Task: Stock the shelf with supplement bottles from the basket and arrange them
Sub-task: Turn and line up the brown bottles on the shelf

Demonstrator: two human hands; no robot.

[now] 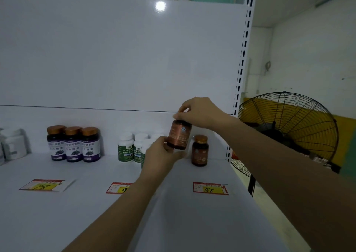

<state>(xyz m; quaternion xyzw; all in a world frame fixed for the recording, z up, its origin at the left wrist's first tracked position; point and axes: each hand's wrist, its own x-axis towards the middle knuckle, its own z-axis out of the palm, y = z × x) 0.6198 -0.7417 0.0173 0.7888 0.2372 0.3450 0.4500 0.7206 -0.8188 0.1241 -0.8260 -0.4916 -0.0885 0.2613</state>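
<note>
A dark brown supplement bottle [179, 134] hangs in the air above the white shelf [96, 203], held between both hands. My right hand [198, 112] grips its cap from above. My left hand [160, 155] holds its base from below. A second brown bottle [200, 150] with a copper cap stands on the shelf just right of them. Three purple-labelled bottles [74, 143] stand in a row at the left. Several white bottles with green labels [131, 147] stand in the middle, partly hidden by my left hand. The basket is out of view.
Three price tags lie along the shelf front: [46, 184], [120, 187], [211, 188]. White containers [13, 143] stand at the far left. The slotted shelf upright [241, 59] marks the right end. A black floor fan [289, 130] stands beyond it.
</note>
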